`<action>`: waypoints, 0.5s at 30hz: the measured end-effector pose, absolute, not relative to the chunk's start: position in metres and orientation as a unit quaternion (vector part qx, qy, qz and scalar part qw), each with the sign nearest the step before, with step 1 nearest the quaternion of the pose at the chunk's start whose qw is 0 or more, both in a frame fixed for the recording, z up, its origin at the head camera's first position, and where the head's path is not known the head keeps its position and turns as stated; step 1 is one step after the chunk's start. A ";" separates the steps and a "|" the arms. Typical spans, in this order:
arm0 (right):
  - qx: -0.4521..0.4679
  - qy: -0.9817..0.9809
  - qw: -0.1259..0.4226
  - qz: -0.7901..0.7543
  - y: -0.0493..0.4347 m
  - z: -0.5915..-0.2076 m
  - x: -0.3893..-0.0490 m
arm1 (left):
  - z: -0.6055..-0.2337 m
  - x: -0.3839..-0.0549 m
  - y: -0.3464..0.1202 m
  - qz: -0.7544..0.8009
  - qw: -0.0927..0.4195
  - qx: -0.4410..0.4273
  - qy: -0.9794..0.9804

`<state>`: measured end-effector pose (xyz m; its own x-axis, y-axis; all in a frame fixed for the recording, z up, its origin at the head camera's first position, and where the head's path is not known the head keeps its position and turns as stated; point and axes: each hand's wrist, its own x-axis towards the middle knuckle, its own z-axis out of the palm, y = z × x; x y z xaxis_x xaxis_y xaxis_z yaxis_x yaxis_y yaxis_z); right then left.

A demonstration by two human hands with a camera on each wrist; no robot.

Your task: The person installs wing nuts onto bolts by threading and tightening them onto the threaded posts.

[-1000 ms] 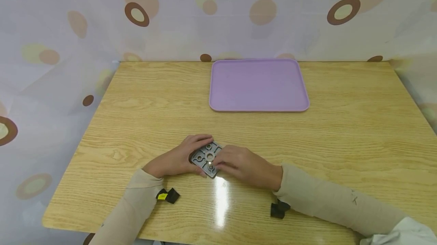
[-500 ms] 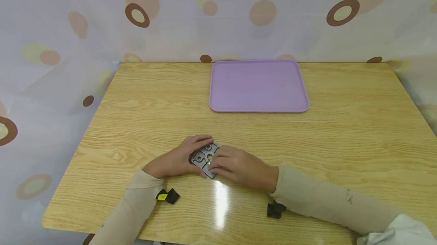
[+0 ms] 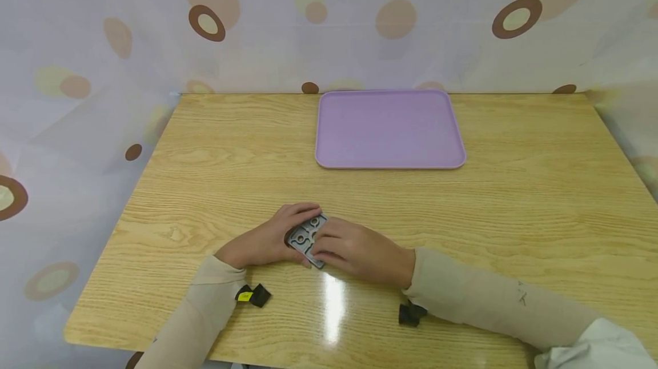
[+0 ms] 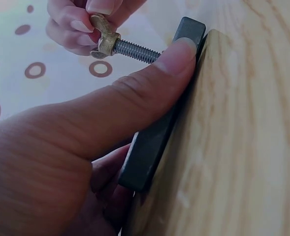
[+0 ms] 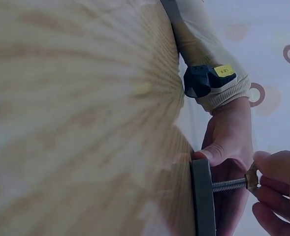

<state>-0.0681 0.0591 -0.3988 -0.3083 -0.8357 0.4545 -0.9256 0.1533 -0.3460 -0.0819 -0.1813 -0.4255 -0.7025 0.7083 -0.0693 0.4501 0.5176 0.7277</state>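
Observation:
A square grey metal plate (image 3: 307,231) with recesses and round holes lies on the wooden table. My left hand (image 3: 272,239) grips it by opposite edges, thumb at the near side and fingers at the far side. From the plate rises a threaded bolt (image 4: 136,51), seen side-on in both wrist views. A brass wing nut (image 4: 105,37) sits at the bolt's outer end. My right hand (image 3: 360,249) pinches this wing nut between thumb and fingers; in the head view the hand hides it and the plate's right corner.
Behind the hands, near the table's back edge, lies a flat purple tray (image 3: 390,129). The wooden table (image 3: 221,157) meets a patterned sheet (image 3: 360,26) at the back. Black wrist mounts (image 3: 260,295) hang below both sleeves.
My right hand has shifted slightly left over the plate, covering the wing nut that showed in the head view one second ago. The left hand and the plate stay where they were.

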 end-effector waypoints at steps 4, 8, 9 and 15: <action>0.586 -0.756 0.077 0.282 0.057 -0.398 -0.069 | -0.426 -0.081 -0.181 0.354 0.182 0.340 0.852; 0.589 -0.757 0.089 0.269 0.055 -0.396 -0.069 | -0.426 -0.081 -0.181 0.353 0.184 0.338 0.853; 0.590 -0.757 0.094 0.266 0.055 -0.396 -0.070 | -0.426 -0.081 -0.182 0.353 0.184 0.338 0.853; 0.586 -0.758 0.105 0.267 0.055 -0.397 -0.071 | -0.423 -0.081 -0.181 0.355 0.187 0.336 0.852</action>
